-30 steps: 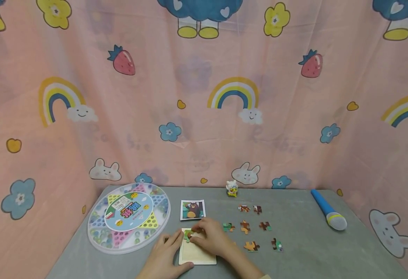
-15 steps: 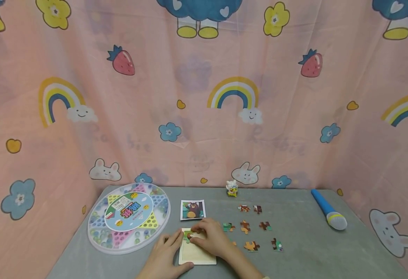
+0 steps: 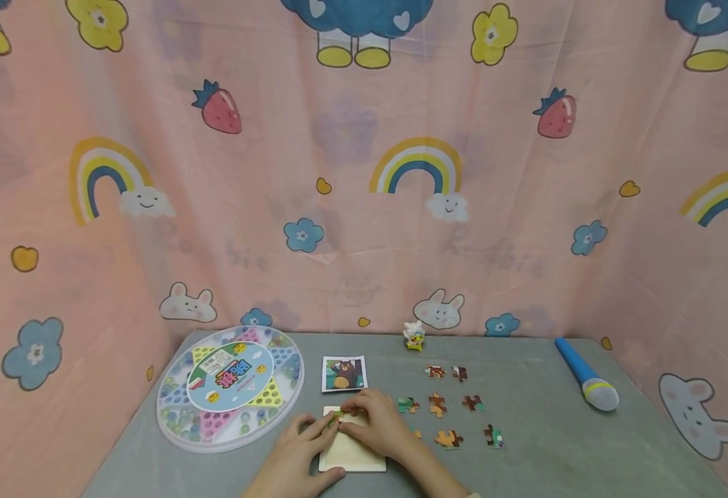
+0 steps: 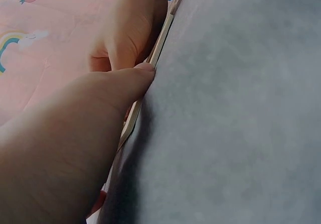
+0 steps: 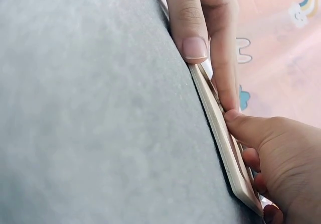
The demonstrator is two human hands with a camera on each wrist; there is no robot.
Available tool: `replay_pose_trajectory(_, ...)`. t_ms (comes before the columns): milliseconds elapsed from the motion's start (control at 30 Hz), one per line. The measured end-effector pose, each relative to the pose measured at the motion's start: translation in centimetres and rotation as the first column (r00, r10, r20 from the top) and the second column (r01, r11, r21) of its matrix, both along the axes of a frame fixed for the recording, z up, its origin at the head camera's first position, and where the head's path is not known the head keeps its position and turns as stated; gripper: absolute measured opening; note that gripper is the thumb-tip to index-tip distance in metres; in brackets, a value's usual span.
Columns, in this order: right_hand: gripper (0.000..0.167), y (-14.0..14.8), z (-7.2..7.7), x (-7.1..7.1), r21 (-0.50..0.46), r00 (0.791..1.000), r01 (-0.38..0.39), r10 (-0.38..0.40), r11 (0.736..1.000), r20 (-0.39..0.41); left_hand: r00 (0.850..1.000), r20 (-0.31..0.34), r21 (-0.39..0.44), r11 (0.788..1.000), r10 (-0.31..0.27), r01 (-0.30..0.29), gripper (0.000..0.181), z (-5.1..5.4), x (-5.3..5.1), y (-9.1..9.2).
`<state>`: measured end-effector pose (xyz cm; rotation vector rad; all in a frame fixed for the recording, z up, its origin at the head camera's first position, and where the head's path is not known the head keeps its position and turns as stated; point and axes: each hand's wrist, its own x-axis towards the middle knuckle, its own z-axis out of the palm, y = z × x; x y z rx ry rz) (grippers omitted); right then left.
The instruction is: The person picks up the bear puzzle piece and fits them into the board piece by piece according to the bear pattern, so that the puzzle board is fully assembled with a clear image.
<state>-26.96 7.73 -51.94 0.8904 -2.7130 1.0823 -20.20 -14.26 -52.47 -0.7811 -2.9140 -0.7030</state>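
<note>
A pale wooden puzzle tray [image 3: 353, 456] lies on the grey table between the two hands. At its upper left is a green and brown puzzle piece [image 3: 338, 415], mostly covered by fingers. My right hand [image 3: 381, 427] pinches a puzzle piece there between thumb and forefinger; its exact outline is hidden. My left hand [image 3: 294, 456] rests at the tray's left side, with fingers reaching over the upper left corner. In the right wrist view the left thumb [image 5: 193, 45] lies on the tray's near edge [image 5: 213, 123], and a straight left finger meets the right thumb [image 5: 243, 126].
Several loose jigsaw pieces [image 3: 437, 404] lie right of the tray. Behind it is a bear picture card [image 3: 344, 375]. A round marble board game [image 3: 230, 391] stands left, a small figurine [image 3: 414, 336] at the back, and a blue toy microphone [image 3: 588, 377] far right.
My left fingers have shifted slightly right, over the tray's upper left corner, and now cover more of the green piece. The right hand stays nearly still.
</note>
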Motion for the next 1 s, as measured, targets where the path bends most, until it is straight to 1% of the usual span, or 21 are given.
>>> replay_pose_trajectory(167, 0.025, 0.1, 0.0, 0.0, -0.007, 1.000, -0.005, 0.005, 1.000, -0.012, 1.000, -0.002, -0.003, 1.000, 0.019, -0.019, 0.083, 0.0, 0.0, 0.2)
replay_pose_trajectory(267, 0.025, 0.2, 0.1, -0.1, -0.015, 1.000, -0.024, 0.023, 1.000, -0.016, 1.000, -0.003, -0.006, 1.000, 0.022, -0.022, 0.083, 0.0, 0.0, 0.2)
replay_pose_trajectory(400, 0.028, 0.4, 0.3, -0.2, -0.053, 0.998, -0.055, 0.054, 0.997, -0.014, 1.000, -0.006, -0.006, 1.000, 0.023, -0.023, 0.082, -0.1, 0.0, 0.2)
replay_pose_trajectory(500, 0.029, 0.8, 0.8, -0.2, -0.091, 0.998, -0.061, 0.059, 0.994, -0.017, 1.000, -0.005, -0.005, 1.000, 0.024, -0.024, 0.082, -0.1, 0.1, 0.1)
replay_pose_trajectory(600, 0.029, 1.5, 1.7, 0.0, -0.107, 0.999, -0.050, 0.047, 0.993, -0.026, 1.000, -0.003, -0.005, 1.000, 0.026, -0.026, 0.083, 0.0, 0.1, 0.1)
replay_pose_trajectory(700, 0.030, 2.7, 2.5, 0.1, -0.098, 0.999, -0.024, 0.020, 0.995, -0.036, 0.999, 0.007, -0.008, 0.999, 0.033, -0.033, 0.083, 0.0, 0.2, 0.1)
replay_pose_trajectory(767, 0.031, 3.8, 2.8, 0.0, -0.081, 0.999, 0.014, -0.017, 0.997, -0.047, 0.999, 0.012, -0.010, 0.999, 0.037, -0.037, 0.083, 0.0, 0.2, 0.2)
replay_pose_trajectory(867, 0.032, 5.6, 2.9, -0.5, -0.066, 0.995, 0.085, -0.088, 0.994, -0.052, 0.999, 0.016, -0.012, 0.999, 0.042, -0.042, 0.083, 0.0, 0.2, 0.2)
replay_pose_trajectory(1000, 0.031, 8.1, 2.8, -1.4, -0.068, 0.986, 0.159, -0.162, 0.985, -0.048, 0.999, 0.002, -0.009, 0.999, 0.035, -0.035, 0.082, 0.0, 0.2, 0.2)
